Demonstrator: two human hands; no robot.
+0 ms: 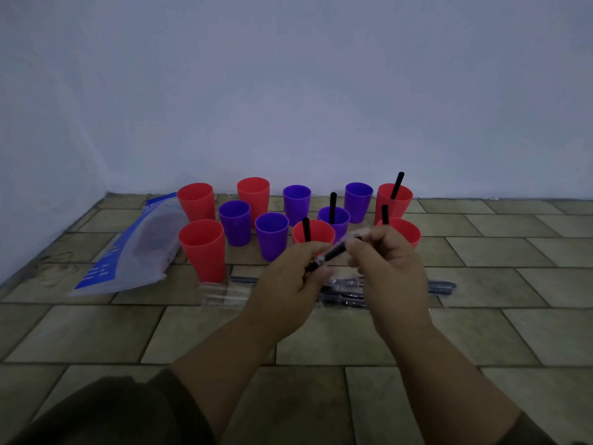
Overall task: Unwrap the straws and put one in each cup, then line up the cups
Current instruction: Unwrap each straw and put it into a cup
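Nearest the lens, two bare forearms reaching forward over the tiled floor [481, 335], dark sleeve cuffs at the bottom corners. Left hand [285, 284] curled, thumb and fingers pinched shut on the lower end of a black straw [333, 252]; right hand [390, 264] likewise closed, fingertips nipping the clear wrapper [353, 235] at the upper end. Held above the floor between both hands, long axis slanting from lower left up to upper right, glossy film crinkled along the dark shaft. Beneath the hands, on the floor, a loose heap of wrapped straws [441, 287] lying roughly left to right, with empty clear wrappers [221, 295] just to the left. Beyond, close to the wall edge, smooth tapered plastic cups standing upright: red and purple, loosely clustered, not in a line. Four with a black straw upright inside: far-right red cup [394, 200], near-right red cup [406, 231], middle purple cup [335, 220], middle red cup [313, 232] partly hidden behind the left hand. Others empty, among them a near-left red cup [203, 248]. Toward the left edge, a soft white and blue plastic bag [134, 248] lying slumped beside the cups.
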